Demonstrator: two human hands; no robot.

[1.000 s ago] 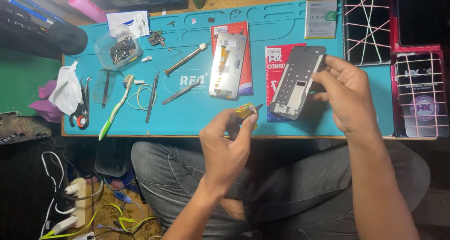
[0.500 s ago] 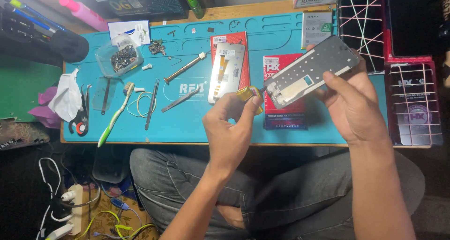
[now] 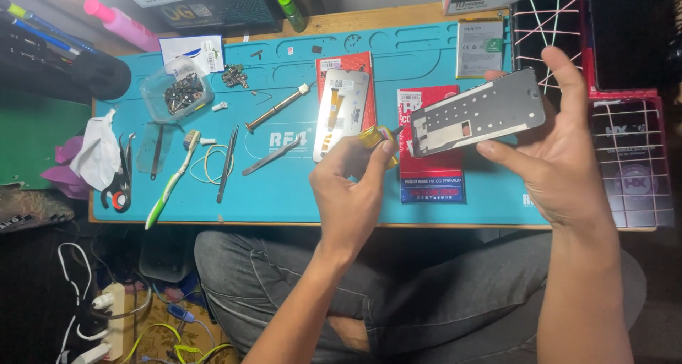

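1. Head view, right hand (image 3: 561, 165): raised above the blue mat (image 3: 298, 186) on the table; fingers closed around a dark phone frame (image 3: 477, 112), thumb along the far edge, fingertips under the near edge, plate tilted with its left end low.
2. Head view, left hand (image 3: 352, 186): fingers pinched narrow on a small yellow object (image 3: 375, 137), kind not discernible, held just beside the frame's lower left corner.
3. Handling judgement: frame likely light, thin and stiff, prone to bending at the cut-outs; best gripped by the long edges, clear of the inner face. Yellow object likely light and easily dropped.
4. Head view, surroundings: display panel (image 3: 341, 112) face down on a red box, a second red box (image 3: 431, 147) beneath the frame, screwdriver (image 3: 275, 109), tweezers (image 3: 270, 157), toothbrush (image 3: 170, 180), clear tub of parts (image 3: 176, 90), battery (image 3: 479, 48).
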